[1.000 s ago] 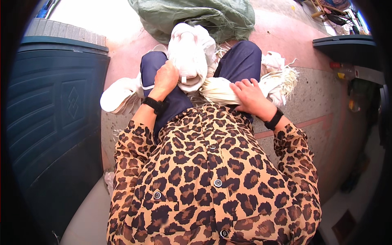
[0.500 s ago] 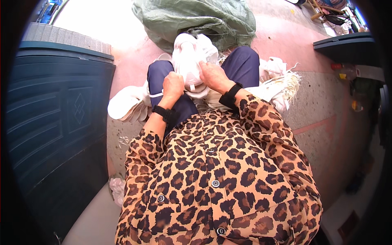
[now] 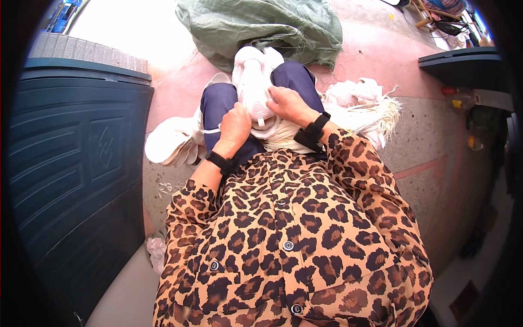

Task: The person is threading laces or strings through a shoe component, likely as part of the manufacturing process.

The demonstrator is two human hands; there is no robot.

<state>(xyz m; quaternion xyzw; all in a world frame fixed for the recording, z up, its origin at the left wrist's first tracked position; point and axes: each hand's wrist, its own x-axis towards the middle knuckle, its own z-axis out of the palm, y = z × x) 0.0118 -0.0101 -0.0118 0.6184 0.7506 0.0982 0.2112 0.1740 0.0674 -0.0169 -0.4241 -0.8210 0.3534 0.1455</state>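
A white sneaker (image 3: 255,90) rests between my knees, its heel with a small pull tab facing me. My left hand (image 3: 236,129) is closed beside the heel, gripping a white shoelace (image 3: 211,131) whose end sticks out to the left. On the other side, my right hand (image 3: 293,105) pinches at the shoe's edge; what lies between its fingertips is too small to make out. Beside my left leg is a stack of white shoes or shoe parts (image 3: 170,140). A bundle of pale laces (image 3: 384,115) lies at my right, near white shoe pieces (image 3: 357,91).
A large green woven sack (image 3: 261,27) sits beyond my knees. Dark blue panelled doors (image 3: 81,158) stand at the left, and a dark tabletop (image 3: 460,59) juts in at the right. Scraps of white lace (image 3: 166,188) lie on the floor by my left arm.
My right knee has swung inward against the shoe. My left hand has moved right, nearer the heel; my right hand has shifted slightly. The shoe has moved a little to the right.
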